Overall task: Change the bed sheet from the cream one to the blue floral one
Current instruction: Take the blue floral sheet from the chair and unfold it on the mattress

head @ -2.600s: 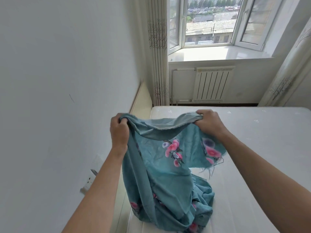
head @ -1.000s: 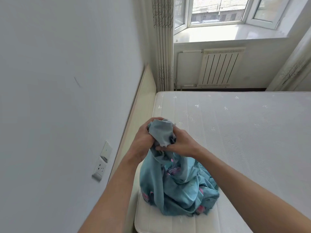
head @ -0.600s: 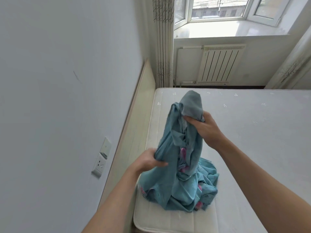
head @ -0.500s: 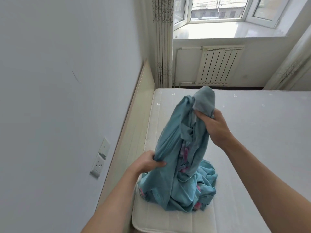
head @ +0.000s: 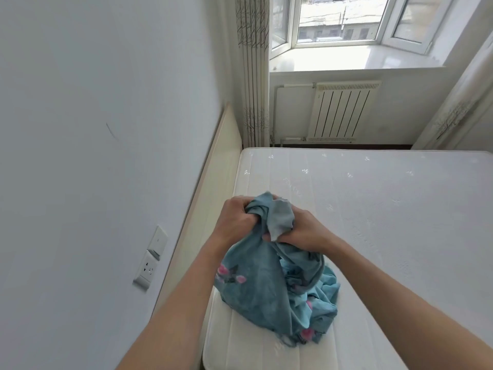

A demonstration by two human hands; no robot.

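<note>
Head view, looking down over a bed corner.

Left hand: fist closed round a gathered fold of the blue floral sheet, knuckles up. Right hand: also closed tight on the same bunch, fingers curled under a pale grey-blue flap of fabric. Both hands close together, almost touching, fabric pinched between them at the top of the bundle.

Blue floral sheet: crumpled in a heap, upper part lifted by the hands, lower part resting on the bare mattress near its left front corner. Teal ground, pink flowers visible on the left face and along the lower right edge. Frayed threads at the bottom hem.

Mattress: white, quilted, uncovered across the whole visible surface. Cream sheet not seen anywhere.

Headboard: pale wood panel along the left edge of the mattress, against the white wall.

Wall socket with switch plate just above, left of the left forearm.

Far end: white radiator under a bay window; pleated curtain left of it, second curtain at right edge.
</note>
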